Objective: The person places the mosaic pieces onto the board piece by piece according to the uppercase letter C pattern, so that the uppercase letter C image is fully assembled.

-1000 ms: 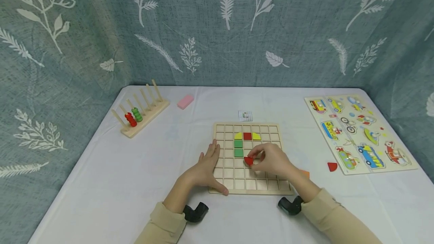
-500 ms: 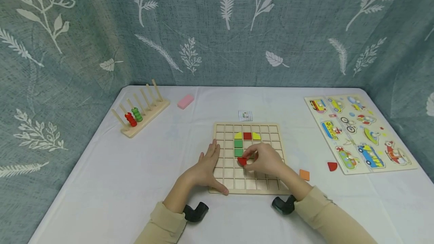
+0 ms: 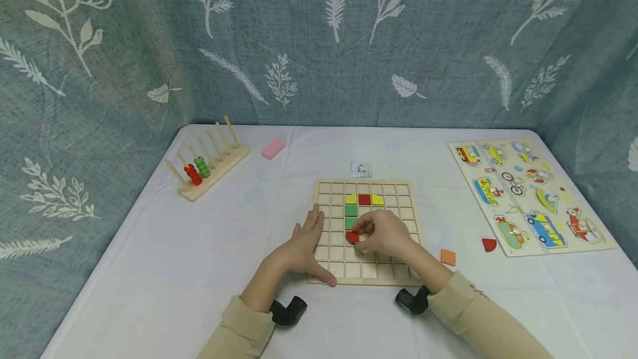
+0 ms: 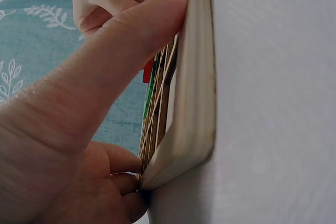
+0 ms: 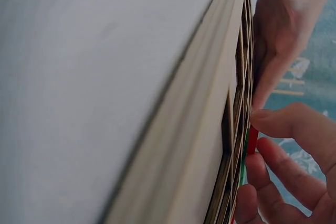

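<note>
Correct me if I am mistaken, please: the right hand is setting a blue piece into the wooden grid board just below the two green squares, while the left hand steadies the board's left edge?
One detail is off: the piece is red, not blue, as the head view shows. The right hand does set it into the wooden grid board just below the two green squares, while the left hand steadies its left edge.

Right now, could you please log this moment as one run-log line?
right hand: pinches red quarter-round piece over grid board, below green squares | left hand: flat on board's left edge

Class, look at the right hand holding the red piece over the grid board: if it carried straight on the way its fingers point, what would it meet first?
Probably the lower green tile, just beyond the right hand and its red piece; depth is hard to judge.
</note>
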`<control>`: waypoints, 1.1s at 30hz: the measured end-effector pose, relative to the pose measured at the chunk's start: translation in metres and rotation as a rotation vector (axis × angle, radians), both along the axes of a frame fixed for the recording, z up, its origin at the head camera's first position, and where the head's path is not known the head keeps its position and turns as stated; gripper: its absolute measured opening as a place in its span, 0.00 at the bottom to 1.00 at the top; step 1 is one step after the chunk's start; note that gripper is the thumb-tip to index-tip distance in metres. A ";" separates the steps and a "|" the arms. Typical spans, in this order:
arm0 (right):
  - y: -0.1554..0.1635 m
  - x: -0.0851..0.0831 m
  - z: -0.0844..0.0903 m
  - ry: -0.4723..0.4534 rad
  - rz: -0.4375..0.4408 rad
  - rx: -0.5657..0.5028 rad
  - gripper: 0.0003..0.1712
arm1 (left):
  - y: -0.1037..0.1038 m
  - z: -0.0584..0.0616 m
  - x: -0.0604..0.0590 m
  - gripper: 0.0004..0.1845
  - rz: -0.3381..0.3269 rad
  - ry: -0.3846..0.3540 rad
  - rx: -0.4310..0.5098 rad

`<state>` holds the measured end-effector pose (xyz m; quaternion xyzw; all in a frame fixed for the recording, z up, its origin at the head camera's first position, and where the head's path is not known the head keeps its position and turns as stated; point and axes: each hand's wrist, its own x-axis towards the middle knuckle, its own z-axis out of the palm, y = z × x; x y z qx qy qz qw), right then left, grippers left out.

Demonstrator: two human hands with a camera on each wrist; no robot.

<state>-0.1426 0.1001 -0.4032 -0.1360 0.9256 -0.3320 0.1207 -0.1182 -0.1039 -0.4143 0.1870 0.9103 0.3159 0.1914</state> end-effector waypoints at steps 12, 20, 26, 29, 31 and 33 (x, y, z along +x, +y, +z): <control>-0.002 0.000 -0.001 0.009 -0.025 0.015 0.12 | 0.000 0.001 0.000 0.73 -0.002 0.006 -0.005; -0.003 -0.001 -0.002 0.027 -0.024 0.008 0.12 | 0.001 0.002 0.000 0.73 -0.003 0.009 -0.013; -0.003 -0.001 -0.002 0.027 -0.023 0.002 0.13 | 0.001 0.002 -0.001 0.73 -0.003 0.004 -0.018; -0.002 -0.001 -0.001 0.020 -0.028 -0.002 0.13 | 0.001 0.002 -0.001 0.73 -0.002 0.002 -0.021; -0.002 -0.001 -0.001 0.015 -0.029 -0.004 0.13 | 0.001 0.001 -0.001 0.73 -0.004 0.005 -0.020; -0.001 0.000 0.000 0.016 -0.029 -0.008 0.13 | 0.001 0.001 -0.001 0.73 -0.003 0.005 -0.017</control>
